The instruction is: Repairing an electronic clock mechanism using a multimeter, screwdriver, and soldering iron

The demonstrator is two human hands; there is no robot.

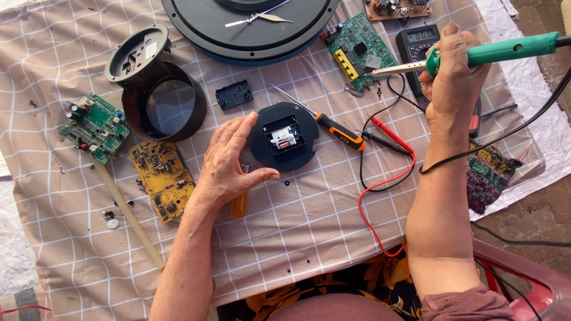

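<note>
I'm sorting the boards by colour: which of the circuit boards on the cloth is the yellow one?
The yellow circuit board lies just outside the left hand, below the black ring. The other boards are green: one at far left, one by the soldering iron's tip.

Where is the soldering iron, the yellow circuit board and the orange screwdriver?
soldering iron (511, 50), head view, on its green handle.
yellow circuit board (162, 178), head view, on its middle.
orange screwdriver (340, 131), head view, on its orange-and-black handle.
</note>
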